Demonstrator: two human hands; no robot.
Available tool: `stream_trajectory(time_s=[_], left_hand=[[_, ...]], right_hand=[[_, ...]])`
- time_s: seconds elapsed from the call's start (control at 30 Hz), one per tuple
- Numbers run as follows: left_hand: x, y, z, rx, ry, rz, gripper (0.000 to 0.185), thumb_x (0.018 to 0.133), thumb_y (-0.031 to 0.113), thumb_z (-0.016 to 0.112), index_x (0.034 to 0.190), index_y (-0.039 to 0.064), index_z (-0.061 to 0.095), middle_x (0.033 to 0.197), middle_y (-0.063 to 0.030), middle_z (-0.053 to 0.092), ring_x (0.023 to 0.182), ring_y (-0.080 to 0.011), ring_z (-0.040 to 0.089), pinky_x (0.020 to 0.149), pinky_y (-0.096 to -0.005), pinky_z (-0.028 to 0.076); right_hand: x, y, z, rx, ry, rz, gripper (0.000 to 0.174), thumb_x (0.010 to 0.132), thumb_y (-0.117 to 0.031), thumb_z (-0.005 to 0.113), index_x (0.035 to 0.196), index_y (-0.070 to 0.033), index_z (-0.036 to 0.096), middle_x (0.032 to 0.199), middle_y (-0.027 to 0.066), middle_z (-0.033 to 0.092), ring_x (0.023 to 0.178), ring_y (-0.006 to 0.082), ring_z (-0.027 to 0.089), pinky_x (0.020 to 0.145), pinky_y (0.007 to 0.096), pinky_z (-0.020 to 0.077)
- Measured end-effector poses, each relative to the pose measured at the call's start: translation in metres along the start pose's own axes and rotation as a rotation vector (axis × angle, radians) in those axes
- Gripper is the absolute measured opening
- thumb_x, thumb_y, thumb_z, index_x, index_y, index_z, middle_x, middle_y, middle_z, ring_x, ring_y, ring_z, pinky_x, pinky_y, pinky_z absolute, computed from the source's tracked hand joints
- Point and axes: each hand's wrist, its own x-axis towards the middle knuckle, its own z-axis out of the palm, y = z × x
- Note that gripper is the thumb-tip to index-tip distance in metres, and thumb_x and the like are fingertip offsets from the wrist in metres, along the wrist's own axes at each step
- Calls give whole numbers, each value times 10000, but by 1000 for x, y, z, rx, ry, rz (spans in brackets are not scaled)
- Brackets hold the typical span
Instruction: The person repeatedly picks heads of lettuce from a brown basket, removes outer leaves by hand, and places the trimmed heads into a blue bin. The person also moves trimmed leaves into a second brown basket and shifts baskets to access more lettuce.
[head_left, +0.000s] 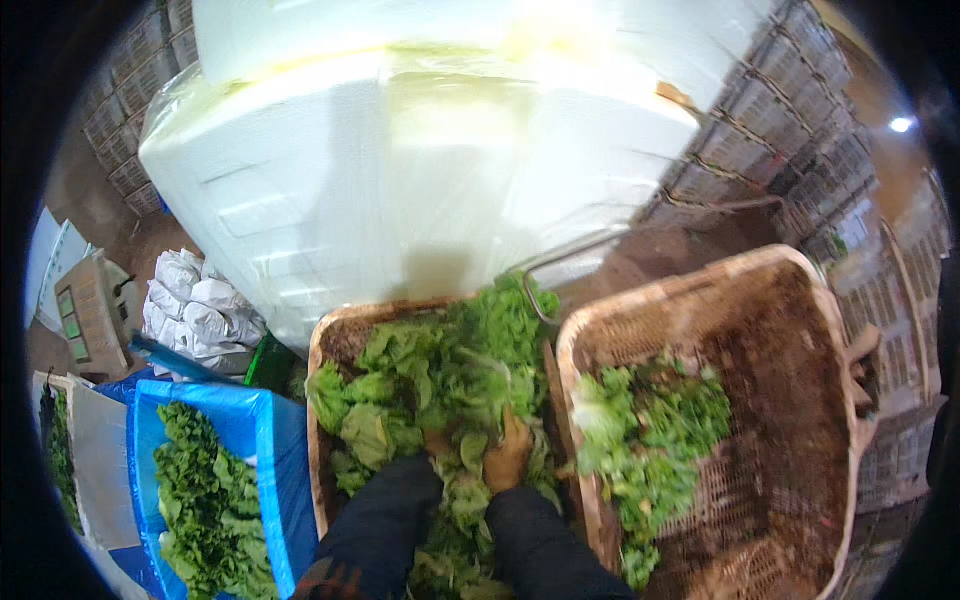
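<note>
Both arms, in dark sleeves, reach down into a muddy plastic crate (321, 450) full of leafy lettuce (390, 360). My right hand (510, 451) lies among the leaves with its fingers pointing away from me; motion blur and foliage hide whether it grips any. Most of my left hand (436, 441) is covered by leaves just left of it, so its fingers cannot be made out. Denser, curlier greens (517, 315) fill the crate's far right corner.
At the right is a larger dirty crate (780, 360) with loose greens (667, 420). A blue-lined box (270, 465) of lettuce stands at the left. Large white foam boxes (450, 165) rise ahead, beside white bags (202, 307). A bent metal rod (531, 289) overhangs the middle crate.
</note>
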Motion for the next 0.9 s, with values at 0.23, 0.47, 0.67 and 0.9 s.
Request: stream_trajectory(time_s=[0.23, 0.47, 0.67, 0.9], left_hand=[[-71, 0, 9, 22, 131, 109, 635, 1014, 387, 563, 1565, 148, 356, 1328, -167, 646, 1149, -318, 653, 916, -433, 563], [-201, 67, -66, -654, 525, 309, 425, 984, 318, 602, 1369, 139, 619, 1342, -171, 638, 1159, -341, 646, 972, -427, 531], [-229, 292, -37, -1236, -227, 522, 841, 955, 259, 726, 1616, 154, 217, 1647, -139, 257, 1422, -294, 427, 1131, -407, 407], [-74, 353, 62, -1356, -262, 271, 1188, 716, 478, 812, 1621, 108, 137, 1671, -124, 109, 1484, -297, 233, 1168, -457, 294]], right_hand=[[-83, -65, -179, 406, -349, 63, 579, 962, -181, 647, 1498, -71, 458, 1452, 237, 520, 1361, 357, 490, 1116, 403, 397], [-74, 19, -384, 104, -3, 199, 612, 895, -116, 723, 1466, -107, 504, 1406, 183, 572, 1286, 307, 565, 1059, 391, 472], [57, 86, -416, -346, 24, 320, 945, 788, -320, 860, 1571, -229, 340, 1455, 222, 503, 1258, 371, 569, 1010, 445, 506], [109, 225, -340, -246, -429, 359, 978, 838, -388, 819, 1595, -146, 249, 1429, 295, 495, 1118, 401, 603, 950, 494, 529]])
